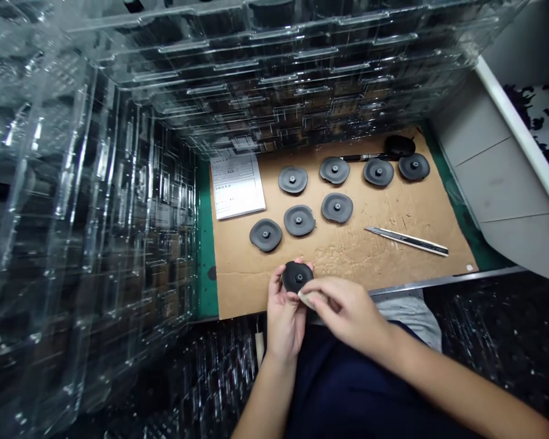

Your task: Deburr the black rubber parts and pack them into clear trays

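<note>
My left hand (283, 314) holds a black rubber disc (297, 276) with a metal centre stud, its fingers curled behind the rim. My right hand (343, 308) pinches a small pale pad (307, 299) against the lower edge of that disc; I cannot tell its material. Both hands are close together above the front edge of a brown cardboard sheet (343, 262). On the cardboard lie several matching black discs, the nearest (266, 235) a little beyond my left hand. A utility knife (407, 241) lies to the right.
Stacks of clear plastic trays (256, 73) wall off the far side and left. A printed paper sheet (236, 185), a black pen (366, 157) and a dark round object (399, 146) lie on the cardboard. A green mat (205, 256) shows beneath it, with a metal edge (443, 280) at the front.
</note>
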### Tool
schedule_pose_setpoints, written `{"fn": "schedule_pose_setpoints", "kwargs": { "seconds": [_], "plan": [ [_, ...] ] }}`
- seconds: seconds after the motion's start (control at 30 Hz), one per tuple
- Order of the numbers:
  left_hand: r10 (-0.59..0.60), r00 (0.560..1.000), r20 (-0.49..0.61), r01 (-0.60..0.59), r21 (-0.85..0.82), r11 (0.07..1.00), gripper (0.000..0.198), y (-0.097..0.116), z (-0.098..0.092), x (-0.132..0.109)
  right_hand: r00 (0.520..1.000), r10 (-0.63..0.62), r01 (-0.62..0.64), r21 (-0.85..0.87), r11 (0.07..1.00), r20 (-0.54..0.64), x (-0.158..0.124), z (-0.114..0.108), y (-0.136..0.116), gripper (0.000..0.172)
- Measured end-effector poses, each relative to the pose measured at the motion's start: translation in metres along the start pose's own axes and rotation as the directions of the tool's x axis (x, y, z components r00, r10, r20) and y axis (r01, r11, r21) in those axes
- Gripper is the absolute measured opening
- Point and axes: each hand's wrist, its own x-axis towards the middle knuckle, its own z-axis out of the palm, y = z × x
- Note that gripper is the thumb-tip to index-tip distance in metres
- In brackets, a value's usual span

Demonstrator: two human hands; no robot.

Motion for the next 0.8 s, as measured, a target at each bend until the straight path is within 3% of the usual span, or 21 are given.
{"fn": "schedule_pose_setpoints", "kwargs": {
  "seconds": [0.13, 0.23, 0.33, 0.4, 0.43, 0.57, 0.7, 0.73, 0.8],
  "plan": [
    [-0.050, 0.998, 0.026, 0.049, 0.053, 0.997, 0.063, 0.004, 0.001, -0.002, 0.992, 0.030, -0.035, -0.042, 0.998, -0.120, 0.009, -0.014, 0.000, 0.019],
    [-0.132, 0.990, 0.047, 0.127, 0.103, 0.987, 0.061, 0.012, 0.006, -0.010, 0.980, -0.111, 0.110, -0.017, 0.994, -0.166, -0.002, -0.020, -0.023, 0.023],
    [-0.175, 0.984, 0.017, 0.171, 0.162, 0.972, 0.057, 0.021, 0.016, -0.022, 0.976, -0.213, 0.215, 0.048, 0.975, -0.042, -0.017, -0.025, -0.050, 0.021],
    [-0.143, 0.990, 0.000, 0.141, 0.189, 0.972, 0.059, 0.026, 0.026, -0.029, 0.976, -0.206, 0.204, 0.036, 0.978, 0.066, -0.021, -0.030, -0.061, 0.019],
    [-0.119, 0.993, 0.005, 0.116, 0.197, 0.974, 0.061, 0.028, 0.031, -0.033, 0.976, -0.211, 0.211, 0.009, 0.977, 0.059, -0.022, -0.032, -0.064, 0.018],
    [-0.094, 0.993, 0.075, 0.078, 0.199, 0.977, 0.061, 0.034, 0.045, -0.045, 0.924, -0.334, 0.333, -0.037, 0.942, -0.189, -0.032, -0.037, -0.072, 0.022],
    [-0.072, 0.993, 0.091, 0.052, 0.203, 0.978, 0.066, 0.036, 0.047, -0.053, 0.953, -0.302, 0.300, 0.073, 0.951, 0.015, -0.046, -0.042, -0.078, 0.018],
    [-0.071, 0.993, 0.093, 0.050, 0.208, 0.977, 0.065, 0.036, 0.048, -0.055, 0.957, -0.289, 0.288, 0.049, 0.956, 0.011, -0.047, -0.042, -0.079, 0.018],
    [-0.088, 0.990, 0.107, 0.064, 0.210, 0.976, 0.055, 0.035, 0.051, -0.058, 0.933, -0.344, 0.344, -0.021, 0.939, -0.108, -0.047, -0.043, -0.080, 0.019]
  ]
}}
